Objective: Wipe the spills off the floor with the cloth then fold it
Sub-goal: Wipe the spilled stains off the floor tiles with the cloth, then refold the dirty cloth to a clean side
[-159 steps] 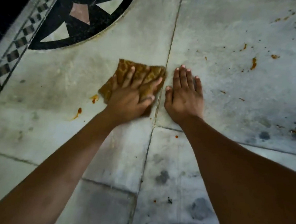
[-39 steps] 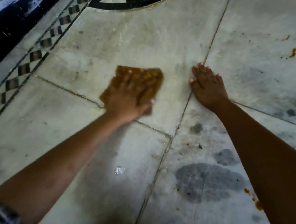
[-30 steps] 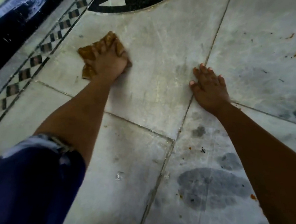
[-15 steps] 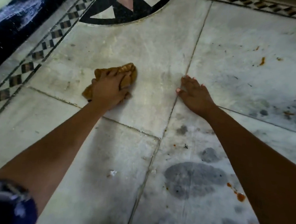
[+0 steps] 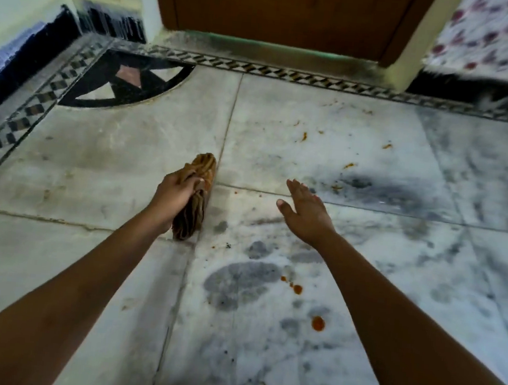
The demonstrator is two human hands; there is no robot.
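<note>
- Floor: pale marble slabs with grey veining and dark joints; a checkered border runs along the left and far edges, with a black quarter-circle inlay in the far-left corner.
- Wooden door at the far side, above a dusty sill.
- Left hand: fingers curled tight around the cloth. Cloth is brown-orange, bunched into a long roll, one end sticking out past the fingers, the other hanging below the palm, over the joint between slabs.
- Right hand: empty, fingers straight and spread; whether it touches the floor I cannot tell.
- Orange spills: drops near the right forearm, smaller flecks farther out on the right slab.
</note>
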